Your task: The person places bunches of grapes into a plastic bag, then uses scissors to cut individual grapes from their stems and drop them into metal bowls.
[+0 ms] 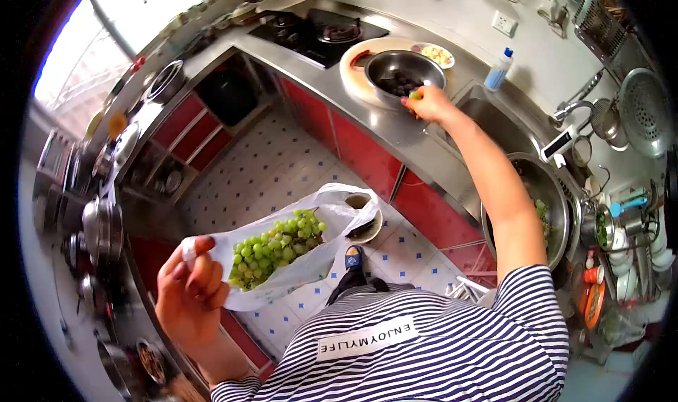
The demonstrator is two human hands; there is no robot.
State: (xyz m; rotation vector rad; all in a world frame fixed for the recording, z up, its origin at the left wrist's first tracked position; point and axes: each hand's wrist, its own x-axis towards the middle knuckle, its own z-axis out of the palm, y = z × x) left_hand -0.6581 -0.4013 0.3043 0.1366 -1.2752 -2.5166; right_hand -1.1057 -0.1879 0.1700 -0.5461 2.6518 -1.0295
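At the lower left, my left hand (194,282) is closed on the edge of a white plastic bag (244,300). Inside the bag lies a bunch of green grapes (275,250), and its mouth hangs wide. My right hand (429,105) reaches over the near rim of a metal bowl (378,67) on the counter, its fingers pinched around what looks like a green grape (415,95). Dark pieces (402,83) lie in the bottom of the bowl; their kind is hard to make out. Under the bowl is a round, pale board (351,77).
A small plate (446,57) of pale chopped food sits behind the bowl. To the right are a sink (491,120), a blue-capped bottle (499,70) and a large metal basin (558,218) with greens. A gas stove (318,35) is farther left. Below the bag stands a bin (371,231).
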